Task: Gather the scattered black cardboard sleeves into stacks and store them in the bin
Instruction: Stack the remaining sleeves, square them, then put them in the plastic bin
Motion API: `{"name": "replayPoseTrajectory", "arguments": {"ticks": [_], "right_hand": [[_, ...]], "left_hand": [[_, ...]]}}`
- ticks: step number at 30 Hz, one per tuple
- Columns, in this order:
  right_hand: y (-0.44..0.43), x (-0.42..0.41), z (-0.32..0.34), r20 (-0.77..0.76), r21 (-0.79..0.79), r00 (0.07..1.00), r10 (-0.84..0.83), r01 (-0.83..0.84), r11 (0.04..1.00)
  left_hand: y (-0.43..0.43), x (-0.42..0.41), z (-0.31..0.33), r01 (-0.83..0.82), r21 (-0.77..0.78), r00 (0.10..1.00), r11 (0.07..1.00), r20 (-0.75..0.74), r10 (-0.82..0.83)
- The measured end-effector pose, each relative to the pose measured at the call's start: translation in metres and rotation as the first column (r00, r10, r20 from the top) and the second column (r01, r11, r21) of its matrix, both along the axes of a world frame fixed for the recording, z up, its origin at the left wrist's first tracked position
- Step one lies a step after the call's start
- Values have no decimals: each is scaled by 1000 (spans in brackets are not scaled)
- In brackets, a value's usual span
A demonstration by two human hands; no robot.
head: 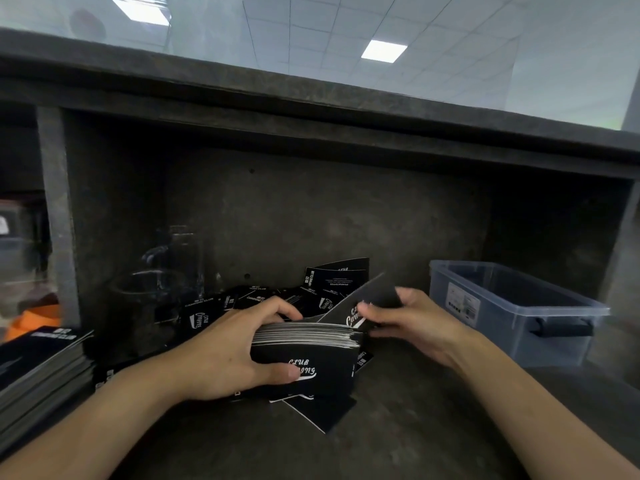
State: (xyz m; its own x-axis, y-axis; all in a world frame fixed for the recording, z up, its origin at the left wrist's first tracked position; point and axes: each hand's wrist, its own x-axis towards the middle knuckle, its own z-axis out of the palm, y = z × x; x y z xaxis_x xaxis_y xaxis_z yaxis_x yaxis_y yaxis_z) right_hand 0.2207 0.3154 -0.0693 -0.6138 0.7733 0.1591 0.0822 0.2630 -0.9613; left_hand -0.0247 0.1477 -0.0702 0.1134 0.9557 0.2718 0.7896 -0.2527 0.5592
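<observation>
Left hand [228,355]: grips my stack of black cardboard sleeves [304,341] over the dark counter [415,431].
Right hand [412,320]: pinches one loose black sleeve [360,303].
Stack edges: I'd align them before seating it.

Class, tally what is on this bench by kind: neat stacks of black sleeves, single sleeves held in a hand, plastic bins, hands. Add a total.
Sleeve stacks: 2, held stack, left stack
Single sleeve in a hand: 1
Plastic bin: 1
Hands: 2, left hand, right hand
Total: 6
Loose pile: too overlapped to count.
</observation>
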Motion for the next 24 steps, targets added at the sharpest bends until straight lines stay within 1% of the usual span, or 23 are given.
{"name": "replayPoseTrajectory", "arguments": {"ticks": [1,2,3,6,7,11,13,14,17,19,20,21,22,23,24], "right_hand": [[-2,-1,-2,87,34,996,9,-12,999],[-5,-3,-2,129,60,992,-2,-6,998],[-8,-5,-1,115,75,993,-19,11,997],[-7,-9,3,-8,76,996,-94,95,993],[-7,-11,3,-19,66,996,-88,89,994],[-7,-11,-2,-17,-98,996,91,-92,991],[-9,-10,1,56,-99,982,181,-175,980],[-9,-9,2,93,-77,978,184,-177,981],[-8,-4,4,166,23,982,89,-94,995],[-9,2,7,221,191,975,28,-71,979],[-7,5,8,222,291,975,-23,-43,956],[-6,6,9,179,371,981,-77,5,929],[-3,7,8,110,403,988,-110,57,913],[-2,5,6,60,394,992,-108,76,916],[-1,2,3,52,370,995,-82,57,927]], "left_hand": [[0,-1,-1,-3,8,1000,1000,-7,3],[1,-1,-1,-4,11,1000,1000,-9,4],[1,-2,-1,-2,12,1000,1000,-3,2],[1,-3,-3,3,12,1000,1000,4,-3],[1,-3,-3,3,13,1000,1000,3,-3],[3,-4,-3,2,25,1000,1000,-20,-2],[3,-4,-4,4,29,1000,1000,-17,-3],[2,-4,-4,2,31,1000,1000,-13,-1],[2,-4,-4,-1,54,1000,999,-15,2],[2,-3,-3,0,63,1000,998,-12,1],[2,-3,-3,-2,62,1000,998,-8,3],[2,-3,-3,-4,62,1000,998,-4,4],[2,-3,-2,-4,64,1000,998,2,4],[2,-3,-3,-9,65,1000,998,4,8],[2,-3,-3,-17,66,1000,998,2,17]]}}
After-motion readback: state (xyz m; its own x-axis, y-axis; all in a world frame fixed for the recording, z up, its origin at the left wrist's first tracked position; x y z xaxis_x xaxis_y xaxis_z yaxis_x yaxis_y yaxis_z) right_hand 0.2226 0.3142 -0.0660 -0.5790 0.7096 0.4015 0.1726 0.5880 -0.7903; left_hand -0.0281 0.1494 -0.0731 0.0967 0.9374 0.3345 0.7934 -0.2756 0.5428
